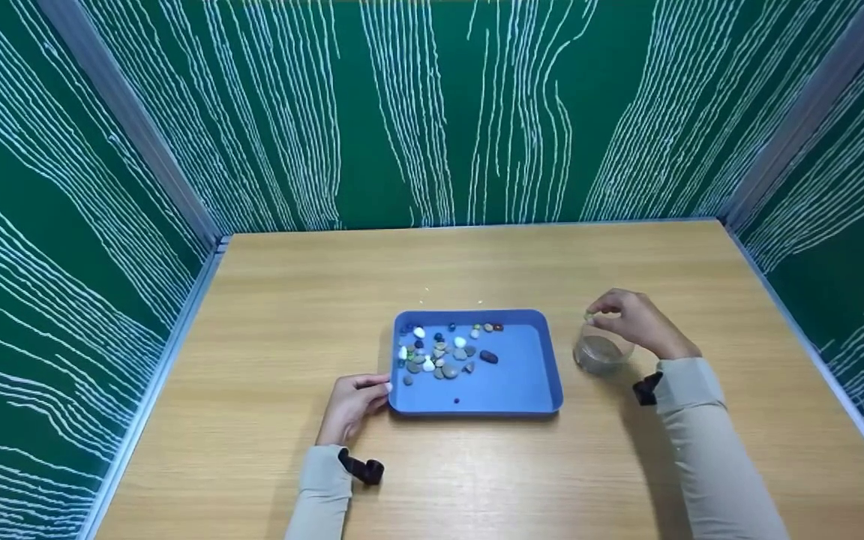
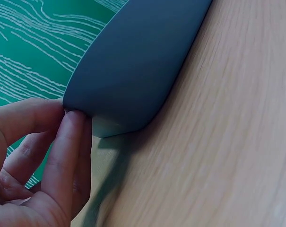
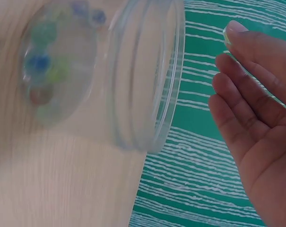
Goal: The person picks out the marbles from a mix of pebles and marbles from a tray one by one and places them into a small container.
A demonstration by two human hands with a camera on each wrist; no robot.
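Note:
A blue tray lies on the table with several pebbles and small coloured beads, mostly in its left half. My left hand pinches the tray's left rim between thumb and fingers; the left wrist view shows the tray wall close up. Above a clear jar, my right hand pinches a small yellow-green bead between thumb and index finger. In the right wrist view, blurred blue, green and reddish beads lie at the bottom of the jar, and the fingertips are just outside its mouth.
Several tiny white bits lie on the wooden table behind the tray. Green panels with white wavy lines stand at the back and both sides. The jar stands to the right of the tray, with a gap between them.

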